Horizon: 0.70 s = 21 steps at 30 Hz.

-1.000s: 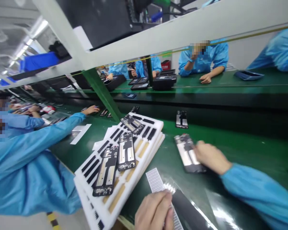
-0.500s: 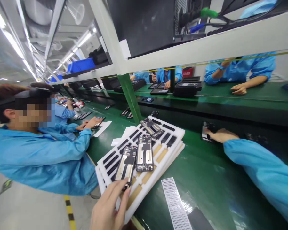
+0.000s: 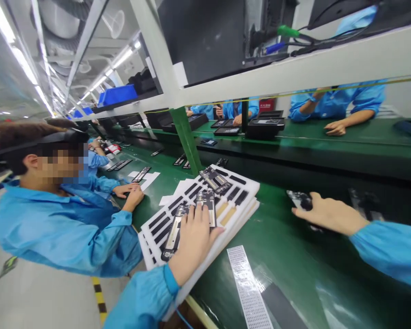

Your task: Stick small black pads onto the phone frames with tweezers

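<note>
My left hand (image 3: 195,237) lies over the white foam tray (image 3: 250,187), fingers stretched out on an opened phone body (image 3: 210,208) and thumb spread past its right side. The hand hides part of that phone. To its left a second phone body (image 3: 173,237) lies slanted, partly under the hand. Behind them a third phone body (image 3: 215,179) rests at an angle on the tray. Over the bench at the right, my right hand (image 3: 332,214) grips another phone body (image 3: 299,199) between thumb and fingers. Motion blurs that phone, and the hand covers part of it.
A perforated white label sheet (image 3: 248,288) and a dark grey sheet (image 3: 282,308) lie on the green bench. A blurred dark phone part (image 3: 365,203) is right of my right hand. A green post (image 3: 187,141) rises behind the tray. A co-worker in blue (image 3: 71,224) sits at left.
My left hand has moved up and right from the left phone's lower end onto the middle phone. My right hand has shifted slightly right and down, lifting and tilting the phone it touched.
</note>
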Available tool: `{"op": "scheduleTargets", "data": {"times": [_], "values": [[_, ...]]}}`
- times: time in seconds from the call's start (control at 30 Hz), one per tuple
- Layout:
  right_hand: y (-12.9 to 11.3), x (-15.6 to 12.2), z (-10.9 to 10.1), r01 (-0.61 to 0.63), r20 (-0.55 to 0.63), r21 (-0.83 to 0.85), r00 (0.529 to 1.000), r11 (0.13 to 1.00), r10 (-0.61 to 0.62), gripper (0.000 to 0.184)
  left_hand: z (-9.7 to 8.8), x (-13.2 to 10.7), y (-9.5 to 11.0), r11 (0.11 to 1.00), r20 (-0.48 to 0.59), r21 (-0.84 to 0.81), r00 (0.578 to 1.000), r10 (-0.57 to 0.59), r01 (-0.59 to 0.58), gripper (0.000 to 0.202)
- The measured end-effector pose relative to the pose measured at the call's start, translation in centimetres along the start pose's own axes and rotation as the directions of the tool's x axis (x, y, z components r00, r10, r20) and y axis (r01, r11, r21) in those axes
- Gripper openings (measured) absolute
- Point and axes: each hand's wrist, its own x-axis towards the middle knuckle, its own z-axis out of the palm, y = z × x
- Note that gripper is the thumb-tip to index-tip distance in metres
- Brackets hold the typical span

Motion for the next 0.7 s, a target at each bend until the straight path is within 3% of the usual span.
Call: {"op": "scheduleTargets", "data": {"times": [0.13, 0.23, 0.3, 0.5, 0.6, 0.7], "values": [[0.8, -9.2, -0.4, 0.039, 0.181, -0.165, 0.983, 0.985, -0.008, 0.084, -0.3, 2.3, 0.9, 0.996, 0.064, 0.059, 0.995, -0.073, 0.070, 0.068], [3.1, -14.2, -1.5, -0.009, 0.267, -0.264, 0.960, 0.964, 0.082, 0.087, -0.9, 3.3, 1.7, 0.988, 0.115, 0.084, 0.984, -0.139, 0.129, 0.055], [5.2, -16.4, -2.3, -0.093, 0.254, -0.291, 0.952, 0.952, 0.170, 0.088, -1.4, 3.6, 1.9, 0.988, 0.155, 0.075, 0.977, -0.148, 0.138, 0.051], [10.5, -18.5, -3.2, -0.332, 0.125, -0.271, 0.919, 0.904, 0.375, 0.079, -1.6, 4.3, 0.9, 0.997, 0.303, -0.006, 0.950, -0.071, 0.076, 0.056], [11.7, -18.2, -2.8, -0.394, 0.073, -0.254, 0.903, 0.883, 0.424, 0.077, -0.8, 3.9, 0.4, 0.999, 0.299, -0.045, 0.954, -0.005, 0.019, 0.060], [11.8, -17.8, -1.8, -0.385, 0.044, -0.248, 0.912, 0.889, 0.407, 0.078, 0.0, 3.0, 0.1, 0.997, 0.248, -0.072, 0.969, -0.008, 0.027, 0.062]]}}
